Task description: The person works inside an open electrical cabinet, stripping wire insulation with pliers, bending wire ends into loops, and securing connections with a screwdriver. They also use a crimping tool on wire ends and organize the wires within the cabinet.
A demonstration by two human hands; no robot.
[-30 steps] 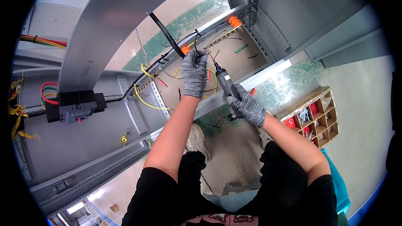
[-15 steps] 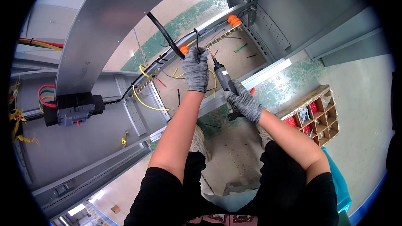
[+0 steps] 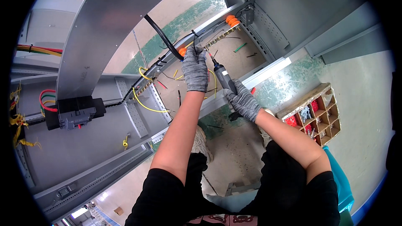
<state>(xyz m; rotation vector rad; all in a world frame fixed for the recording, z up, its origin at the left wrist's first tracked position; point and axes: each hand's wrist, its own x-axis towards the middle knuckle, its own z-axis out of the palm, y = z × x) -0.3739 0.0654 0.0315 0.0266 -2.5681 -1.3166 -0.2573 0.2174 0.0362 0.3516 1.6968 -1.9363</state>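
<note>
Up by the brass bar (image 3: 222, 37), the left grip (image 3: 195, 69) has its gloved fingertips bunched at the lower-left end; what they pinch, if anything, I can't tell, the glove covers it. Over to the right grip (image 3: 245, 102), and that one is plain: fingers wrapped firmly round the grey driver (image 3: 225, 77), which slants up and left, its slim shaft running to that same end, right beside the left fingertips. Whether the tip is seated, too small to say. So this looks like the fastening step, the left steadying while the right drives, and the next move calls for tip and fastener in line, pressure even, fingers out of the bit's way. Just beyond, a thin black strand (image 3: 194, 38) rises past the left fingertips and a thick cable (image 3: 160, 33) comes down beside them. Further out, an orange insulator (image 3: 232, 20) at the bar's far end, a green scrap (image 3: 240, 47) on the floor, the breaker (image 3: 77, 117) off left, and the parts box (image 3: 302, 101) well to the right.
</note>
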